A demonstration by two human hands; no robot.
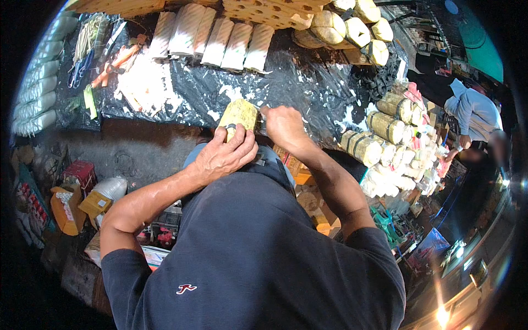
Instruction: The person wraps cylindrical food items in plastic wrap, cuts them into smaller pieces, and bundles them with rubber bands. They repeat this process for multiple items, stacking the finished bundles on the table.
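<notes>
My left hand (229,153) grips the near end of a yellowish cylindrical bundle (239,114). A black band (232,126) circles the bundle close to my fingertips. The bundle stands tilted at the front edge of a table covered with black plastic sheeting (284,82). Just right of it is my right hand (285,126), its fingers curled into a fist. Whether anything thin is held inside that fist is hidden.
White ribbed rolls (187,31) lie at the back, beside a perforated wooden block (272,10). More yellowish bundles (363,148) are stacked at right, others (330,27) behind. Blue-handled scissors (80,70) lie at left. A person (478,107) bends over at far right.
</notes>
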